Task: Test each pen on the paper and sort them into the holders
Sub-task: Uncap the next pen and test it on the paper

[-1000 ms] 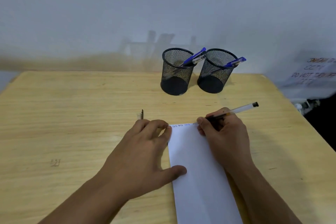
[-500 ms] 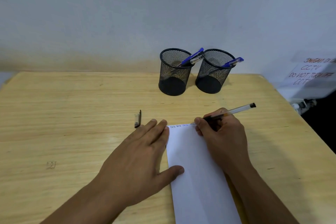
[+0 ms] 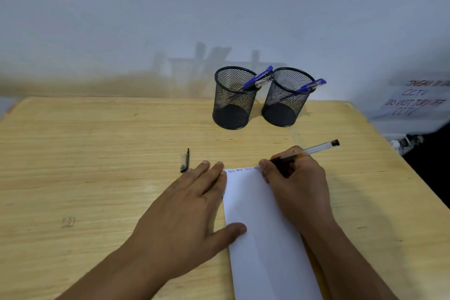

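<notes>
A white sheet of paper [image 3: 265, 238] lies on the wooden table [image 3: 97, 153], with small handwriting along its top edge. My right hand [image 3: 297, 185] grips a clear pen with a black end [image 3: 319, 147], its tip at the paper's top edge. My left hand [image 3: 187, 217] lies flat, fingers spread, pressing the paper's left edge. A black pen cap [image 3: 185, 161] rests on the table just left of my fingertips. Two black mesh holders stand at the back: the left holder [image 3: 232, 98] has two pens, one blue-capped; the right holder [image 3: 287, 97] has one blue-capped pen [image 3: 313, 85].
A pale wall rises right behind the table. At the far right, off the table's edge, hangs a handwritten paper sign [image 3: 418, 100] above some white fittings. The table's right edge drops into a dark gap.
My left fingers straightened and slid slightly back, uncovering the pen cap. My right hand kept writing at the paper's top edge, adding letters to the right.
</notes>
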`<act>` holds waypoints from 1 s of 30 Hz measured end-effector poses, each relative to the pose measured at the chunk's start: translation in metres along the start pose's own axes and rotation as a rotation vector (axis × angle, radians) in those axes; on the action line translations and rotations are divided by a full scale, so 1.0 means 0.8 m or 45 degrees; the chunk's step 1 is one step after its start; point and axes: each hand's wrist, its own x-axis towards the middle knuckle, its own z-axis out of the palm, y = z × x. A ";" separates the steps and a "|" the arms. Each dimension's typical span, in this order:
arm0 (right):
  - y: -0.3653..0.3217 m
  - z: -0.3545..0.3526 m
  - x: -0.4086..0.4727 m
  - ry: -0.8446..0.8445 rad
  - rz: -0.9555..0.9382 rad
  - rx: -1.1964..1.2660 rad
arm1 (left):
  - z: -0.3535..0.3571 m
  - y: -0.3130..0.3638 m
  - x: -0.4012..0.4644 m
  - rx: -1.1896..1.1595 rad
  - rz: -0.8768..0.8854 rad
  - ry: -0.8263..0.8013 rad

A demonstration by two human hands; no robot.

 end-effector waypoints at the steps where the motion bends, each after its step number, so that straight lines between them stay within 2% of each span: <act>1: 0.000 0.000 0.000 0.000 -0.001 0.000 | 0.001 0.000 0.001 -0.005 0.002 0.006; 30: -0.002 0.000 -0.001 0.033 0.042 0.023 | 0.000 -0.002 0.000 -0.045 0.017 0.074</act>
